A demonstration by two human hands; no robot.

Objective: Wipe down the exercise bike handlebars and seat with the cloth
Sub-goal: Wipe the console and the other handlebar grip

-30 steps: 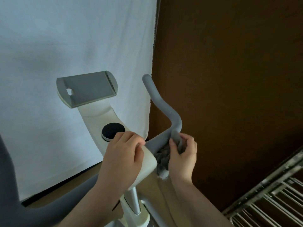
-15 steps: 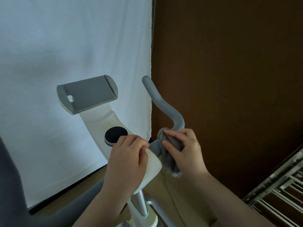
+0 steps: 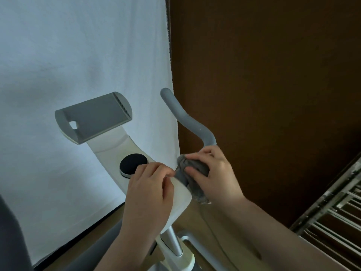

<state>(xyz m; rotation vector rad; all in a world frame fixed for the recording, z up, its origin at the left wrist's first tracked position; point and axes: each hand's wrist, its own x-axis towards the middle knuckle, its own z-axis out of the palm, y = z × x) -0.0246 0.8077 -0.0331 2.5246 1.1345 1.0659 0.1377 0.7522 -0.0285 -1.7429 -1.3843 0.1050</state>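
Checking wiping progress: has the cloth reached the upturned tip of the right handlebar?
No, the right hand holds the cloth at the base of the handlebar, whose tip is bare.

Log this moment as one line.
right hand: grips cloth on handlebar base | left hand: rests on white console

Both forearms come up from the bottom of the frame, bare, meeting near centre. Left hand [image 3: 149,190] sits just left of centre, knuckles up, fingers curled over w/ tips pointing right. Right hand [image 3: 216,173] is right of centre, slightly higher, fingers and thumb wrapped round a grey cloth [image 3: 192,173], wrist bent inward.
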